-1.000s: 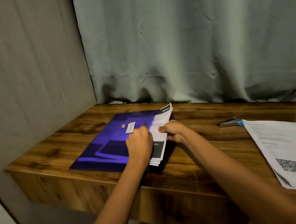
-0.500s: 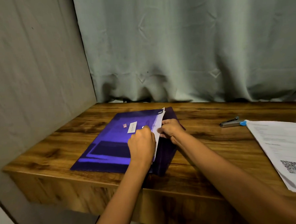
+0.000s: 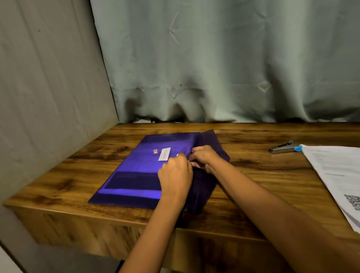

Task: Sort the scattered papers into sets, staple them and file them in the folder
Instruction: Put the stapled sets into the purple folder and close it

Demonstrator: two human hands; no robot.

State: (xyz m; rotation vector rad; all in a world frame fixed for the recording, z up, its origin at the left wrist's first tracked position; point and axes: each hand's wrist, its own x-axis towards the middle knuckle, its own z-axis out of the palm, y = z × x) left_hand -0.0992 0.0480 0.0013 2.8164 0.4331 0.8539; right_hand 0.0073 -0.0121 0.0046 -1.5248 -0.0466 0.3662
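Folder (image 3: 135,174), white label (image 3: 164,154), writing seemingly handwritten, unreadable

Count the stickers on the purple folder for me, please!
2. A white label sits near the folder's far end, and a small red sticker lies just left of it. Others could be hidden under the left hand and right hand.

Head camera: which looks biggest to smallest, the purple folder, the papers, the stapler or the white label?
1. Folder.
2. Papers. The picture's edge cuts them off and they lie nearer the camera, so their place against the folder is unsure.
3. Stapler.
4. Label, stuck on the folder.
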